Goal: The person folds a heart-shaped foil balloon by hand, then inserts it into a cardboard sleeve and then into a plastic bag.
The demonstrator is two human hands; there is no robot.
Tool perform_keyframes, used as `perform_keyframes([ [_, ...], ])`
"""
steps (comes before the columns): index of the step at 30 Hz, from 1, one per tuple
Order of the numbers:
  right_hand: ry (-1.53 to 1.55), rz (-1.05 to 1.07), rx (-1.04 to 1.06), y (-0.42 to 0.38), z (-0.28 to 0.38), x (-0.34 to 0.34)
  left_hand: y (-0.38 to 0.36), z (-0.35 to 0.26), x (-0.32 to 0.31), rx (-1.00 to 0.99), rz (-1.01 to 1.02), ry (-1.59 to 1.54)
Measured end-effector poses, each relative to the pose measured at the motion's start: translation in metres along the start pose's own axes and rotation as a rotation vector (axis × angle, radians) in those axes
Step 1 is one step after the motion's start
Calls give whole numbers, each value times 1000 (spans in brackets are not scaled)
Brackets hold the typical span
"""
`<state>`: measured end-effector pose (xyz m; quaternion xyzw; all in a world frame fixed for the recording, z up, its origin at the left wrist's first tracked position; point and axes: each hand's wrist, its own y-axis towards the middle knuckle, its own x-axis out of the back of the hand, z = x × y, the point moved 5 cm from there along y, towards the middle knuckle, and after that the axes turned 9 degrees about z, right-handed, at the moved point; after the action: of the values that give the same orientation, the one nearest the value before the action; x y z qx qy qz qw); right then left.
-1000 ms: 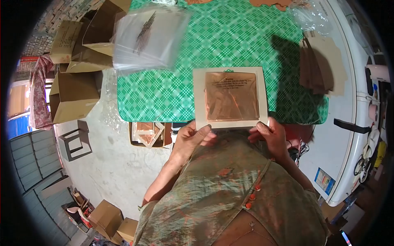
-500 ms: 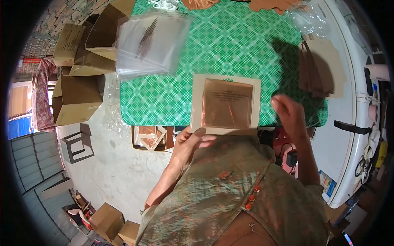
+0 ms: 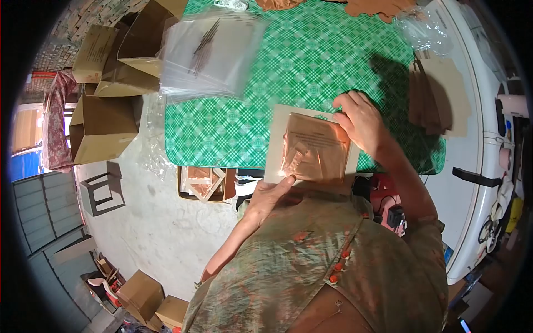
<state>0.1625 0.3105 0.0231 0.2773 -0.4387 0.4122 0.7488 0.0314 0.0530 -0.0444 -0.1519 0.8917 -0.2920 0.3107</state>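
A cream cardboard frame (image 3: 273,141) rests at the near edge of the table, slightly tilted. On it lies a brown square in a shiny clear plastic bag (image 3: 316,147) printed with small dark text. My left hand (image 3: 269,197) grips the lower left corner, thumb on top and the other fingers hidden beneath. At the upper right corner, my right hand (image 3: 360,119) has its fingers curled over the edge, with the thumb against the bag.
A green checked tablecloth (image 3: 311,61) covers the table. Clear plastic bags (image 3: 208,55) are stacked at the back left, and brown and cream sheets (image 3: 444,97) lie at the right. Cardboard boxes (image 3: 105,127) stand left, a box of frames (image 3: 205,183) sits below the table edge, and a white appliance (image 3: 474,133) borders the right.
My right hand has come in from the right to the frame's upper right corner. The frame has shifted slightly right and tilted, and my left thumb now presses the bag's lower edge.
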Motion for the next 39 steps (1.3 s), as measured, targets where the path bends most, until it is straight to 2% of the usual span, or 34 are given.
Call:
perform_keyframes([
  [3,20,-19,47,6,-1,3,5,9,14,100,89,143],
  [4,24,-35,62,7,0,6,6,10,16,70,107,140],
  [7,108,156,63,13,-1,1,8,15,19,7,140,119],
  [10,346,293,9,17,-2,2,11,21,24,-21,129,137],
  [13,465,258,35,19,4,14,15,28,34,-54,102,243],
  [15,378,183,52,16,11,16,16,28,36,-52,89,280],
  [19,176,109,52,10,13,12,9,17,21,-16,127,114],
  [22,45,94,138,11,12,12,8,14,19,2,112,139],
  [25,-18,190,183,15,8,13,10,18,24,-29,127,145],
  [29,49,235,233,24,13,-8,11,17,19,-92,120,181],
  [32,310,115,226,33,20,-9,9,12,18,-66,75,226],
  [35,377,54,207,33,29,-6,7,13,24,-66,49,275],
  [39,208,-8,254,30,35,-2,7,12,23,-106,79,278],
])
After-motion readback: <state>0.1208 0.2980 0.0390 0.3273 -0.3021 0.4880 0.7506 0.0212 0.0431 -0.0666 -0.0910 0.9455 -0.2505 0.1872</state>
